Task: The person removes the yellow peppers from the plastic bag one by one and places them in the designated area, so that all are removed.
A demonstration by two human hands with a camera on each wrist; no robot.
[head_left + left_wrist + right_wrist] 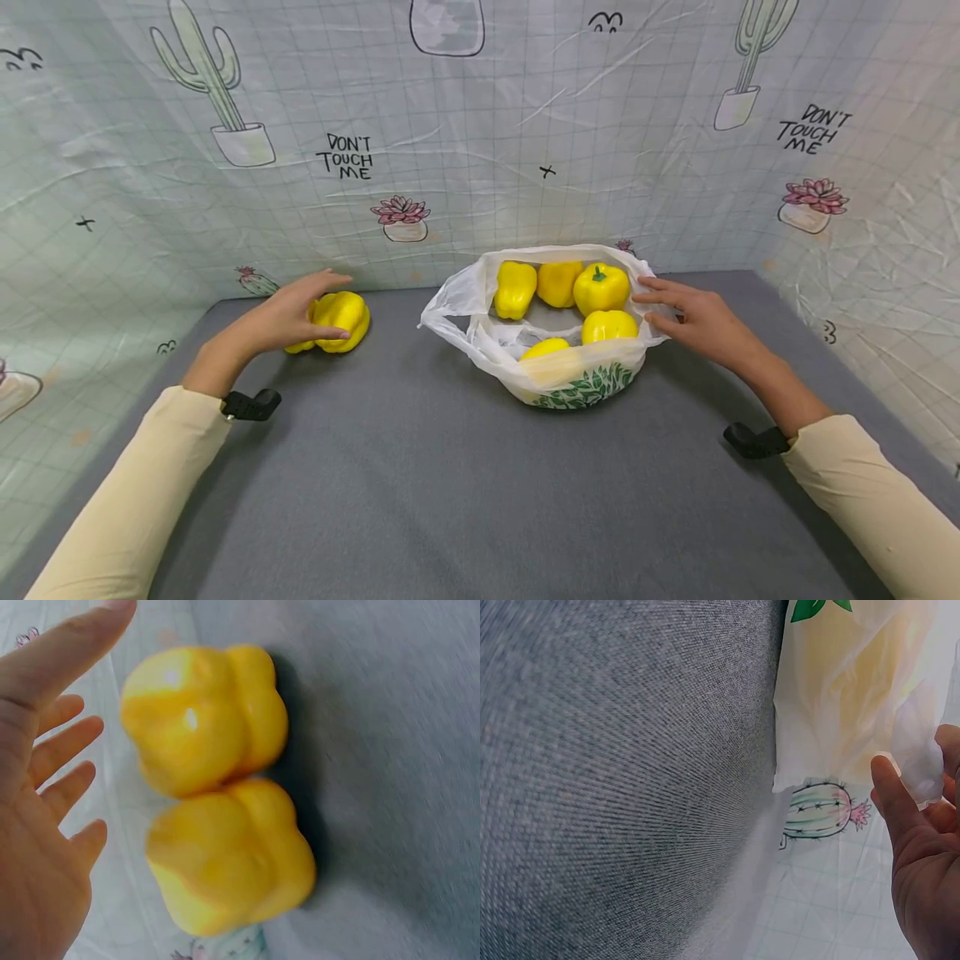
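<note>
My left hand [288, 312] is spread beside two yellow bell peppers on the grey table, its thumb and fingers apart. In the left wrist view the near bell pepper [232, 859] and the other bell pepper [202, 720] sit side by side, a gap between them and the fingers. A white plastic bag [517, 379] with green leaf print stands with its mouth wide. Inside are several yellow bell peppers, among them one with a green stem [602, 290]. My right hand [701, 323] holds the bag's right rim, the plastic lying between thumb and fingers.
The grey tabletop [450, 500] stretches in front of the bag and between the two hands. A patterned plastic sheet [480, 150] with cactus drawings hangs along the back edge and both sides. Dark bands with small devices [251, 406] are on the wrists.
</note>
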